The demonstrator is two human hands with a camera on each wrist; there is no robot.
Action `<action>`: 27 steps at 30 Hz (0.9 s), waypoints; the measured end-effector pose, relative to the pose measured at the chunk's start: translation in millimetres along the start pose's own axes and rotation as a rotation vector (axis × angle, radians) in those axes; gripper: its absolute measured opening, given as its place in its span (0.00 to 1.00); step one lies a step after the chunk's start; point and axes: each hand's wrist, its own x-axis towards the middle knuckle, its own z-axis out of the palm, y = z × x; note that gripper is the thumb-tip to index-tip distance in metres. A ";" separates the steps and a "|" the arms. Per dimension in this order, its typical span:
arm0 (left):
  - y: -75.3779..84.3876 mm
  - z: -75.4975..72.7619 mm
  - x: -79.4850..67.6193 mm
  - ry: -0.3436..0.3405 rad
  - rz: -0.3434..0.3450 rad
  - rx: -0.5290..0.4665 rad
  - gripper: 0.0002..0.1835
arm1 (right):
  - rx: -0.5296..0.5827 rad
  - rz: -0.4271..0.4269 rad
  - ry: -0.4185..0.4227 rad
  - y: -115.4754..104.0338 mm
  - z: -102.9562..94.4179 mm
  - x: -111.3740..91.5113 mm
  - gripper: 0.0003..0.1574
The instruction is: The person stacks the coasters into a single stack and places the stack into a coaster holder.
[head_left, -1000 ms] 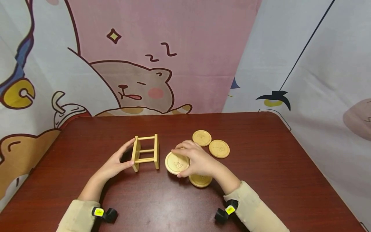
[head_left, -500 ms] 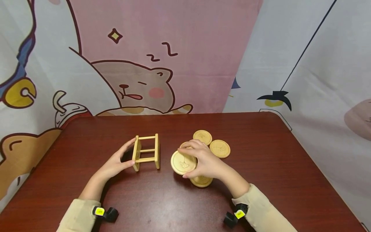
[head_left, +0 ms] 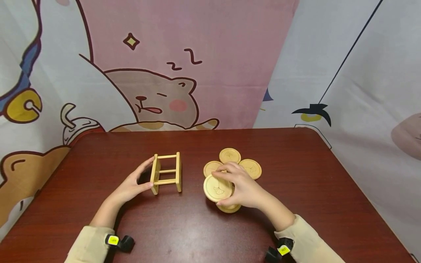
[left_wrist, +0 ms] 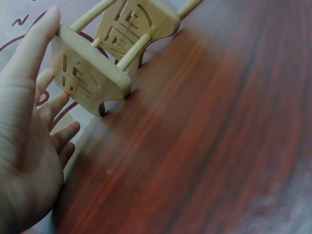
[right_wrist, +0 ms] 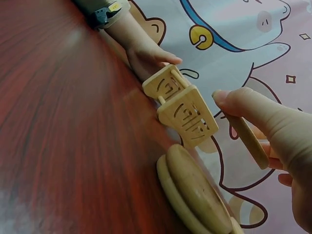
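Here we judge a coaster mid-transfer.
The right hand, spread wide, pinches its rim; towards nine o'clock, the left hand likewise grips the rack. Next probably calls for steady aim.

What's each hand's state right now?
Left hand: closed on the wooden rack, gripping one side panel.
Right hand: closed, holding a round wooden disc.
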 end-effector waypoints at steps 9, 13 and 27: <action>0.3 -0.2 -0.6 0.008 -0.007 0.000 0.45 | 0.011 -0.018 0.034 5.8 -2.7 -15.1 0.48; 0.1 0.3 -0.7 0.007 -0.011 -0.004 0.45 | -0.002 -0.032 0.057 10.3 -3.5 -22.0 0.48; -1.5 -0.1 -0.8 0.009 -0.009 -0.003 0.45 | -0.041 -0.008 0.044 15.9 -0.2 -39.5 0.49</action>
